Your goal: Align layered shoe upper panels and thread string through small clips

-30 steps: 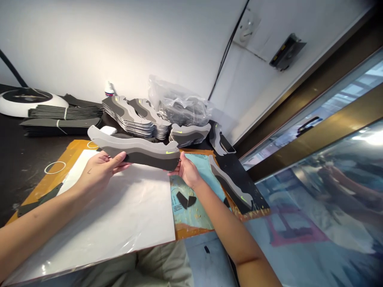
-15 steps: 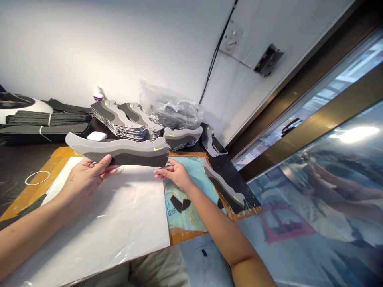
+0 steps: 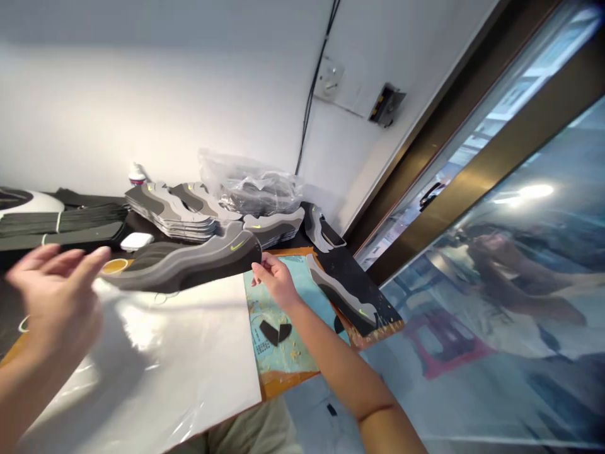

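A wavy shoe upper panel [image 3: 208, 263] in layered greys, with a small yellow-green swoosh, is held above the white sheet [image 3: 189, 353]. My right hand [image 3: 278, 280] pinches its right end between thumb and fingers. The panel's left end sags and bends. My left hand [image 3: 59, 302] is off the panel at the left, smeared by motion, with its fingers stretched out and apart. Behind the panel stand piles of similar panels [image 3: 170, 211], and another small pile [image 3: 274, 227] lies just past its right end.
Strapped dark stacks [image 3: 80, 221] lie at the left, near a white bottle [image 3: 137, 173]. A clear plastic bag [image 3: 255, 183] sits against the wall. One loose panel [image 3: 343, 293] rests on the right edge, beside dark cut pieces [image 3: 275, 333]. Glass [image 3: 496, 302] borders the right.
My left hand has let go of the panel and moved left. The panel's freed left end has dropped, while my right hand keeps its hold. The camera view has shifted slightly.
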### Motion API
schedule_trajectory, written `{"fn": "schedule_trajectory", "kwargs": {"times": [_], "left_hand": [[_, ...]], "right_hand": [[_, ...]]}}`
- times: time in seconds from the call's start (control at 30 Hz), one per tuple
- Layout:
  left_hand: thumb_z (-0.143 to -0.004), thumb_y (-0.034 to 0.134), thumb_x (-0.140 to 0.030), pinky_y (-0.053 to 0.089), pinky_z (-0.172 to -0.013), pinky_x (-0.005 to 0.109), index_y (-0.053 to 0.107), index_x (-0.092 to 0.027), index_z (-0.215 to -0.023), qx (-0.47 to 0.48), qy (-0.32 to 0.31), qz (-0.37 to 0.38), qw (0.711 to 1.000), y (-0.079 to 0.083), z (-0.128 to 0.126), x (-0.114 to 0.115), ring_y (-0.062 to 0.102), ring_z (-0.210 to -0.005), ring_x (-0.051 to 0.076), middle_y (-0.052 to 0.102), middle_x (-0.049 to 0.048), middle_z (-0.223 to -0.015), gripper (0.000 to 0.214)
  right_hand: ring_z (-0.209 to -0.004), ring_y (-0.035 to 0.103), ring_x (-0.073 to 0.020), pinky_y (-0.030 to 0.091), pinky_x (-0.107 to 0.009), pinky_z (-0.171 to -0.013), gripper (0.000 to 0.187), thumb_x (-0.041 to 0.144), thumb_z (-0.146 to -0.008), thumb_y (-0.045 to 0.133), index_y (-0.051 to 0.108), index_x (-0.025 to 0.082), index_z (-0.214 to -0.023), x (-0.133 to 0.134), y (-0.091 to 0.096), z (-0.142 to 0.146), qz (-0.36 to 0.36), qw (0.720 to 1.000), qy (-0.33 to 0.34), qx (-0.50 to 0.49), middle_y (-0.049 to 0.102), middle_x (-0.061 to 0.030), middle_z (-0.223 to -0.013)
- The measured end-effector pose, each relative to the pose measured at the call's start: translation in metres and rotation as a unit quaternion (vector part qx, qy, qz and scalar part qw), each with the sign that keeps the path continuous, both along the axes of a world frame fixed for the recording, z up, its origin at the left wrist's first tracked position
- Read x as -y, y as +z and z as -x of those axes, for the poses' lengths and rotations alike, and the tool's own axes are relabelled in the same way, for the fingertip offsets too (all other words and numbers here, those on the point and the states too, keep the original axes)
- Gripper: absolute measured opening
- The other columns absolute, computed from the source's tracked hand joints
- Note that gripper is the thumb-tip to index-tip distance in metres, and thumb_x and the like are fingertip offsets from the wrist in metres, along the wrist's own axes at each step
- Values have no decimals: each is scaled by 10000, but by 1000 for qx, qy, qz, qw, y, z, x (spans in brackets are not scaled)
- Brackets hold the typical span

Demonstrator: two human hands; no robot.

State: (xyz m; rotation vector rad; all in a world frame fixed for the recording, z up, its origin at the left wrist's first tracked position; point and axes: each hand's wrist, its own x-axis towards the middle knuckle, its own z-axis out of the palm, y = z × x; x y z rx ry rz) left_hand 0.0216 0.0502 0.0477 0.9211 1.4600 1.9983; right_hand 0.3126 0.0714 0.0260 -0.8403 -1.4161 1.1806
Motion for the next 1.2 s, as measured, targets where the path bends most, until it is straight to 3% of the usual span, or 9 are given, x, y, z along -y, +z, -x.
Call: {"fn": "schedule_trajectory", "kwargs": {"times": [0.07, 0.17, 0.23, 0.33, 0.47, 0.63, 0.8, 1.1, 1.2], "left_hand": [[-592, 879, -331, 430, -1149, 316, 600, -253, -1178, -80, 38, -92, 992, 23, 3, 5, 603, -1224, 167, 659, -16, -1212, 654], [-718, 816, -439, 436, -1166, 401, 695, -282, -1242, -222, -119, -43, 967, 61, -9, 21, 596, -1297, 252, 673, 28, -1345, 559], [-697, 831, -495, 567, -1004, 335, 692, -316, -1273, -248, -255, -22, 934, 82, -25, 32, 665, -1194, 242, 711, 34, -1292, 619], [-729, 838, -439, 581, -625, 183, 725, -330, -1210, -243, -310, -55, 917, 100, -48, 44, 714, -784, 139, 769, 25, -1046, 506], [-744, 846, -380, 366, -386, 129, 747, -354, -1141, -222, -228, -105, 942, 98, -60, 64, 449, -453, 37, 719, -25, -810, 409], [-700, 855, -462, 447, -411, 207, 753, -358, -1125, -204, -197, -46, 958, 91, -54, 94, 567, -534, 124, 742, 8, -870, 449], [-691, 858, -473, 529, -490, 231, 785, -346, -963, -239, -163, -66, 955, 92, -47, 109, 640, -629, 165, 737, -4, -842, 308], [-741, 829, -497, 434, -484, 216, 843, -302, -976, -259, -208, -6, 943, 82, -40, 114, 551, -586, 116, 764, 24, -854, 306], [-706, 849, -489, 374, -439, 207, 841, -261, -948, -228, -223, 16, 948, 73, -35, 109, 484, -535, 102, 691, 23, -711, 332]], "right_hand": [[-573, 506, -110, 490, -264, -611, 374, 576, -836, 675, 547, 230, -776, 5, 17, -2, -35, 999, -11, 15, 458, 72, -612], [-613, 512, -117, 453, -258, -619, 338, 546, -880, 635, 558, 226, -802, 18, 51, 2, -89, 994, -7, 54, 473, 57, -646], [-631, 498, -115, 433, -251, -614, 341, 534, -893, 616, 536, 223, -776, 28, 77, 9, -130, 989, -3, 64, 471, 50, -663], [-649, 477, -107, 425, -235, -609, 335, 481, -904, 610, 482, 222, -733, 46, 109, 23, -186, 980, -2, 71, 463, 44, -696], [-656, 483, -105, 439, -225, -614, 294, 416, -917, 603, 477, 223, -734, 70, 130, 36, -232, 969, -22, 83, 480, 39, -709], [-654, 540, -118, 441, -232, -601, 231, 402, -934, 583, 545, 224, -792, 94, 130, 41, -232, 965, -42, 117, 567, 20, -723], [-582, 477, -103, 355, -216, -537, 286, 463, -953, 572, 560, 223, -798, 109, 125, 44, -211, 958, -43, 190, 520, 46, -641], [-574, 453, -103, 321, -216, -559, 304, 483, -986, 531, 598, 217, -856, 110, 114, 49, -183, 950, -24, 254, 519, 59, -632], [-596, 470, -114, 332, -219, -571, 312, 493, -983, 530, 614, 218, -862, 106, 110, 50, -175, 946, -12, 272, 537, 50, -647]]}}
